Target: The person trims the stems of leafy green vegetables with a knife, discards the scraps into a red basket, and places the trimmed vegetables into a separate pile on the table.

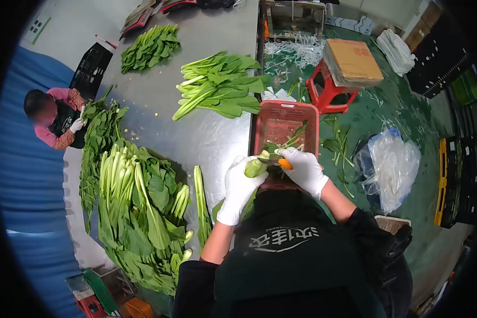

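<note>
My left hand (239, 183), in a white glove, is closed around a leafy green vegetable (255, 168), its pale stem end facing right. In my gloved right hand (303, 170) is a knife (285, 164) with an orange handle; its blade lies against the stem end. Both hands are above the near end of a red plastic basket (287, 127), which has leaf scraps and trimmings inside. Leaves of the held vegetable hang below my left hand, partly hidden by the glove and apron.
A large pile of leafy greens (138, 212) covers the near left of the metal table (159, 100). Trimmed bunches (217, 85) lie farther off. A co-worker (55, 116) handles greens at the far left. On the right stand a red stool (328, 95) with a carton (353, 61) and a plastic-lined bin (389, 167).
</note>
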`<action>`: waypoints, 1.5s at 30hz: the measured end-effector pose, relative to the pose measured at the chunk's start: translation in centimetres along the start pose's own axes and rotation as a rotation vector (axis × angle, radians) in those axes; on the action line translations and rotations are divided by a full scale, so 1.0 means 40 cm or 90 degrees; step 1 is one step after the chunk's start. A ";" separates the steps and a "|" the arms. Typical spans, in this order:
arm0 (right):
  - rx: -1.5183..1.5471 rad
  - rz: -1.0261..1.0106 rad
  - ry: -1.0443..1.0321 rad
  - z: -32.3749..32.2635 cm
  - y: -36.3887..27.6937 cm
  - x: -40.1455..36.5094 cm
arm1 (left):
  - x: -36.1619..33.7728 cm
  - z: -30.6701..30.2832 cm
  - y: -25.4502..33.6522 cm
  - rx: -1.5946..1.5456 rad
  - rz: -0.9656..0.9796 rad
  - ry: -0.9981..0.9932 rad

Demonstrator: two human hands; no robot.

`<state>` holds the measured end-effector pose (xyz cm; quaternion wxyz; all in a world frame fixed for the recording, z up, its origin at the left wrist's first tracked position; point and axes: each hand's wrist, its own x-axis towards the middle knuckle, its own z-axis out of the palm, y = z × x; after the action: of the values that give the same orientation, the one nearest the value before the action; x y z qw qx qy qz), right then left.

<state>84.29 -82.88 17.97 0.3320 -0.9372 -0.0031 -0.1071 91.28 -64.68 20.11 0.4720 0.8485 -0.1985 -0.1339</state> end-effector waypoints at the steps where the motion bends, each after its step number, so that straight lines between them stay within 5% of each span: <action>1: -0.005 -0.004 0.010 0.004 0.006 -0.006 | -0.001 0.004 0.001 0.000 0.004 -0.005; 5: 0.016 0.003 0.037 0.024 0.072 -0.048 | -0.009 0.023 -0.016 0.002 0.055 -0.047; 7: -0.017 0.029 -0.050 0.020 0.087 -0.052 | 0.002 0.021 -0.014 0.019 0.067 -0.066; 11: 0.053 0.024 0.097 0.069 0.105 -0.067 | -0.008 -0.012 0.009 -0.073 -0.012 -0.136; 12: -0.007 0.205 -0.077 0.057 0.128 -0.061 | -0.013 -0.022 0.011 -0.170 0.014 -0.127; 14: -0.039 0.286 -0.107 0.085 0.237 -0.105 | -0.009 -0.068 0.046 -0.260 0.045 -0.149; 17: 0.033 0.334 -0.057 0.064 0.233 -0.100 | 0.000 -0.098 0.053 -0.434 -0.112 -0.040; 21: 0.063 0.262 0.081 0.057 0.196 -0.042 | 0.070 -0.151 0.022 -0.685 -0.032 0.076; 27: 0.208 0.312 0.065 0.021 0.145 -0.029 | 0.144 -0.245 -0.055 -0.883 -0.144 0.336; 31: 0.261 0.351 0.095 0.045 0.169 -0.054 | 0.192 -0.262 -0.215 -0.942 -0.141 0.315; 35: 0.147 0.247 0.160 0.090 0.222 -0.080 | 0.246 -0.262 -0.299 -1.014 -0.185 0.352; 39: 0.262 0.396 0.091 0.061 0.197 -0.084 | 0.324 -0.275 -0.326 -1.078 -0.291 0.386; 45: 0.242 0.435 0.110 0.075 0.219 -0.097 | 0.518 -0.288 -0.340 -1.021 -0.183 0.343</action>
<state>81.76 -87.59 9.46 0.5148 -0.7940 0.3165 -0.0663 117.25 -59.20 13.63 0.9387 0.2784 0.1843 -0.0862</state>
